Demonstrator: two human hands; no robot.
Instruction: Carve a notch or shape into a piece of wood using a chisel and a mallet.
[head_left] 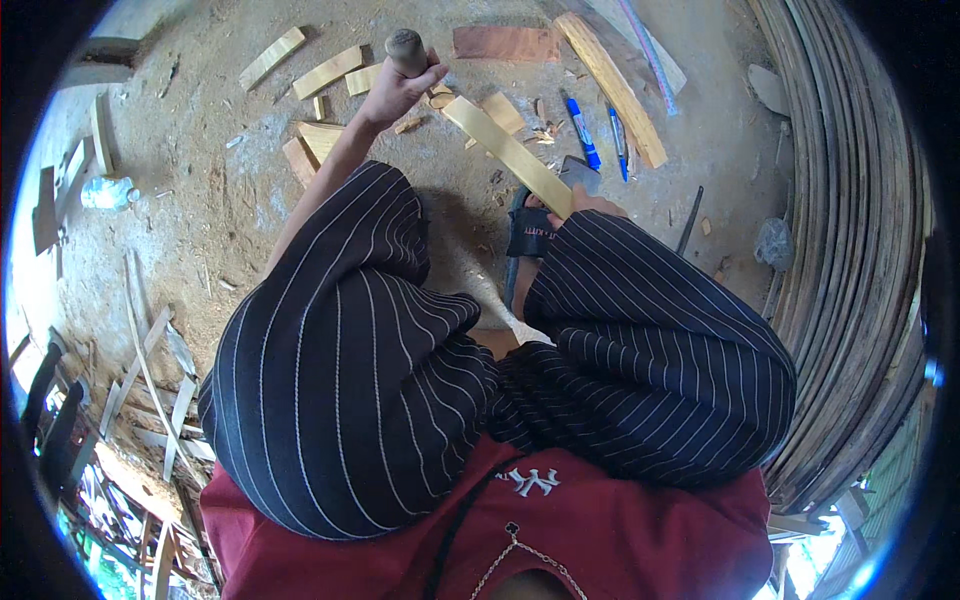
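My left hand (400, 95) is out in front of me, closed round a thick, round-ended wooden handle (406, 52). Whatever joins this handle below the fist is hidden, so its kind of tool does not show. To the right, a flat pale strip of wood (510, 155) slants from near my left hand down to my right knee. Its near end is in my right hand (597, 204), whose fingers are partly covered by that knee. The strip's far end lies just right of the handle, beside small wood pieces; whether they touch cannot be made out.
Several cut wood blocks (330, 72) lie on the dusty ground ahead. Two blue markers (583, 135) and a long wood slab (612, 90) lie at right. Stacked long boards (850, 250) line the right side. A plastic bottle (108, 193) and wood scraps (160, 400) are left.
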